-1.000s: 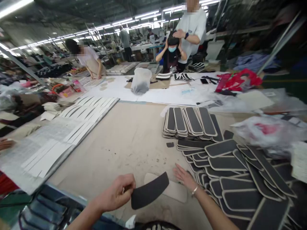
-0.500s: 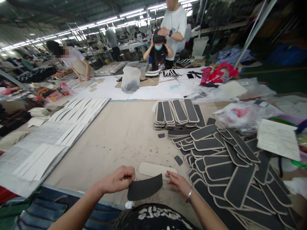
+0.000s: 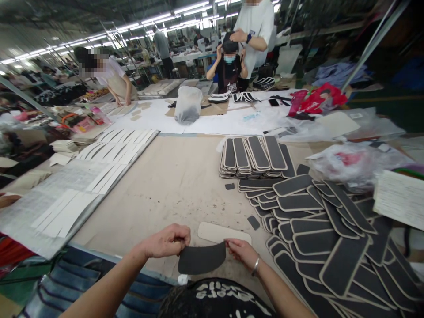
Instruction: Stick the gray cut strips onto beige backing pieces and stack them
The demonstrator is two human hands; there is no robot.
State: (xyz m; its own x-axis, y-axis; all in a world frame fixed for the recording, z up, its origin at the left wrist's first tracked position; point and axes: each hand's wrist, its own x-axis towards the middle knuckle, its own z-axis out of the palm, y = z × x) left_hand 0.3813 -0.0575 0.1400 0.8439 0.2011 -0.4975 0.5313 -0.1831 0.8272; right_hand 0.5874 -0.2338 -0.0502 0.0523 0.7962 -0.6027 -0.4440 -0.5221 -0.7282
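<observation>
A dark grey strip with rounded corners [image 3: 202,259] hangs between my two hands, its lower edge bowed. My left hand [image 3: 168,242] pinches its upper left corner. At the upper right corner, the fingertips of my right hand [image 3: 241,252], which has a metal bracelet at the wrist, are closed on it. Just beyond lies a beige rounded panel [image 3: 221,232], flat on the brown-papered table [image 3: 159,176]; the strip and my hands are close to its near edge. To the right spreads a loose heap of dark panels with beige borders [image 3: 314,238].
Neat stacks of bordered panels [image 3: 255,154] stand behind the heap. White cut strips [image 3: 62,212] lie on a board at left. Small dark scraps [image 3: 254,222] dot the paper. Plastic bags [image 3: 354,161] and a written sheet [image 3: 400,194] are at right. Co-workers [image 3: 228,66] are across the table.
My right hand has moved to the dark strip's right corner and closed on it; before, its fingers were apart beside the strip. The camera view has shifted slightly left.
</observation>
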